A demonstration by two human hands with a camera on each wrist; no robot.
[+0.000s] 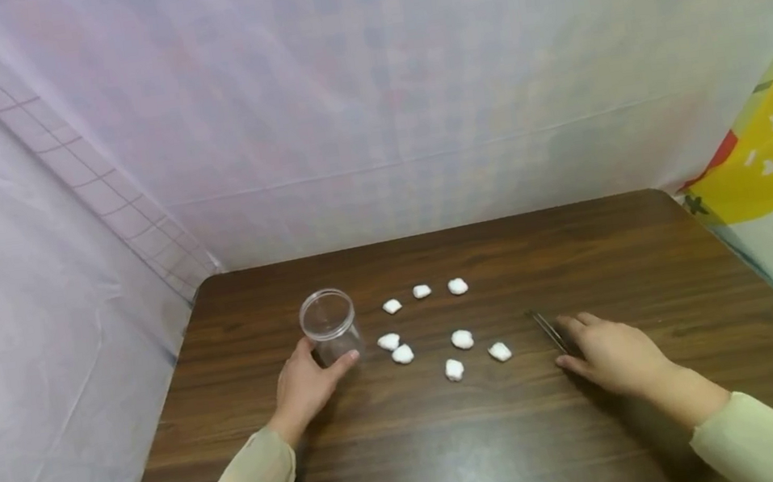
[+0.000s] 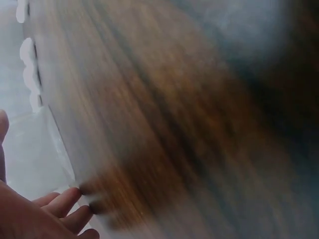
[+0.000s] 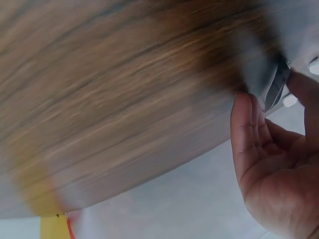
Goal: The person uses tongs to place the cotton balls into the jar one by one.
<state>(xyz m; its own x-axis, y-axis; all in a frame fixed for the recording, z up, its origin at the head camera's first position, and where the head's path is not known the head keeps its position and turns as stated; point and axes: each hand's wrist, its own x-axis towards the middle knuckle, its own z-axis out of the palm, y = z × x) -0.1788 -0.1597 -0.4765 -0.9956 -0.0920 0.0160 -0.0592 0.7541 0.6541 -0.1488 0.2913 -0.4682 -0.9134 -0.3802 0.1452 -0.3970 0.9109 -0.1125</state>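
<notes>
A clear plastic jar (image 1: 327, 318), without a lid, stands on the left part of the table. My left hand (image 1: 305, 383) holds it low, the thumb on the near side and the fingers round the left. In the left wrist view the fingertips (image 2: 73, 195) lie at the jar's base (image 2: 37, 144). Metal tweezers (image 1: 548, 330) lie on the table at the right, tips pointing away. Over their near end is my right hand (image 1: 616, 353), thumb on one side and fingers on the other, a gap showing between fingers and tweezers (image 3: 277, 84) in the right wrist view.
Several white cotton balls (image 1: 462, 338) lie scattered between the jar and the tweezers. Two of them, near the jar, touch each other. The brown wooden table (image 1: 416, 465) meets a pale curtain (image 1: 367, 97) at its back edge, with more cloth at both sides.
</notes>
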